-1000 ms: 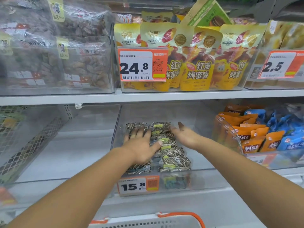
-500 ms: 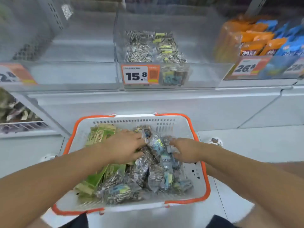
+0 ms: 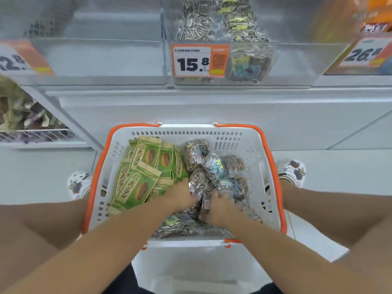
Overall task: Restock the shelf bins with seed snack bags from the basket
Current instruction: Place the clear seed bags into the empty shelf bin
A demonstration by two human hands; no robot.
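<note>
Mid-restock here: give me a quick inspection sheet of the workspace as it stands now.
Surface: pale floor; the basket stands on it below the shelf.
Job's things: clear striped seed bags piled on the basket's right side, green seed bags on its left; the 15.8 bin holds a few striped bags, and the bin to its left looks bare.
Clutter: nothing seen.
Hands: left hand and right hand both grip striped bags in the basket.
Cables: nothing seen.
Surroundings: 15.8 price tag, 26.8 tag, orange packs in the right bin, patterned shoes either side of the basket.
</note>
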